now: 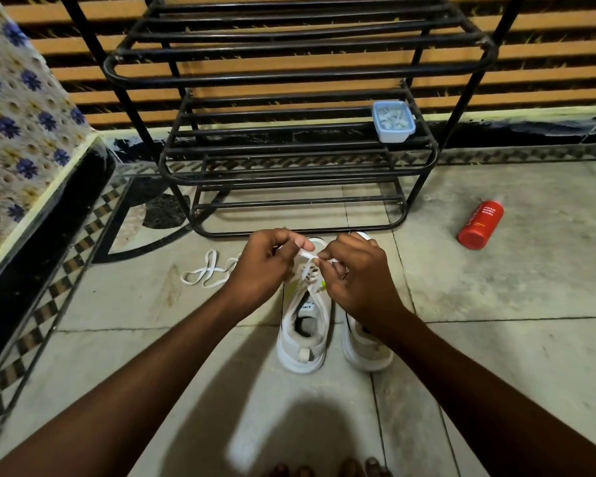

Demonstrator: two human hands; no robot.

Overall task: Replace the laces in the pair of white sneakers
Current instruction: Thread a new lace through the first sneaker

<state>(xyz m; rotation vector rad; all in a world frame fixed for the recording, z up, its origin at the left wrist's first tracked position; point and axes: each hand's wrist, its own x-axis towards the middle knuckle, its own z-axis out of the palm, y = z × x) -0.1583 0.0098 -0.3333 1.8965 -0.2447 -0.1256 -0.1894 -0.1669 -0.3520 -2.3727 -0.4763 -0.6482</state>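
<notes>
Two white sneakers stand side by side on the floor, toes toward the rack. Over the front of the left sneaker (303, 342), my left hand (262, 266) and my right hand (355, 277) both pinch a white lace (308, 255) stretched between their fingertips. That lace runs down into the shoe's eyelets. My right wrist covers much of the right sneaker (367, 349). A loose white lace (207, 273) lies looped on the floor to the left of my left hand.
A black metal shoe rack (296, 146) stands just beyond the sneakers, with a small blue plastic box (393, 122) on its middle shelf. A red bottle (480, 225) lies on the floor at the right. A patterned cloth-covered ledge (25, 139) runs along the left.
</notes>
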